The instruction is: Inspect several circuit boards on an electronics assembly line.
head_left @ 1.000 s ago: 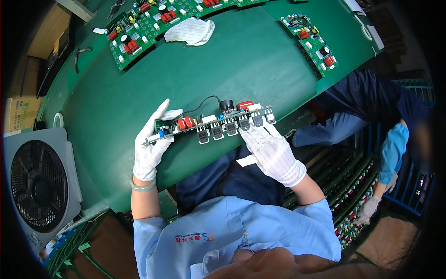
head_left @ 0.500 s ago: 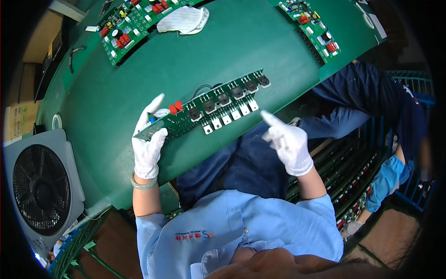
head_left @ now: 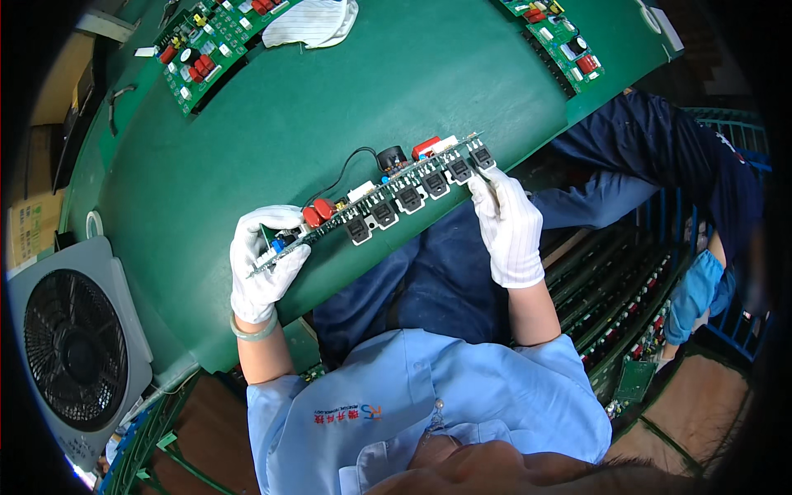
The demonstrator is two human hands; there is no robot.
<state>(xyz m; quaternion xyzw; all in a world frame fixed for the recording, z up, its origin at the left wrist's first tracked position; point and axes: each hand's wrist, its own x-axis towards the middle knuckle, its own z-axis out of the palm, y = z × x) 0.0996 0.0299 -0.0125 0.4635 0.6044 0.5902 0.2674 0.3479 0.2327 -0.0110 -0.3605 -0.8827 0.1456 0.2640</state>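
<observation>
I hold a long green circuit board (head_left: 337, 221) on edge above the near side of the table, tilted up toward the right. My gloved left hand (head_left: 268, 260) is closed round its left end, thumb in front and fingers behind. Along the side facing me runs a row of black components (head_left: 410, 198) with pale metal tabs behind them. Red capacitors (head_left: 318, 213), a black cylindrical part (head_left: 392, 157) and a looped black wire (head_left: 351, 157) show on the far side. My gloved right hand (head_left: 507, 227) has its fingertips closed at the right end, against the last black components.
More populated boards lie at the far left (head_left: 195, 70) and far right (head_left: 569, 51). Folded white gloves (head_left: 312, 23) are at the back. A grey fan (head_left: 73, 338) stands left. At right, a person's blue sleeve (head_left: 691, 297) is beside a rack of boards (head_left: 606, 330).
The board has turned, bringing its far-side parts into view and hiding the lower white tabs. My right hand has moved up to its right end. A green board now shows by the other person's hand.
</observation>
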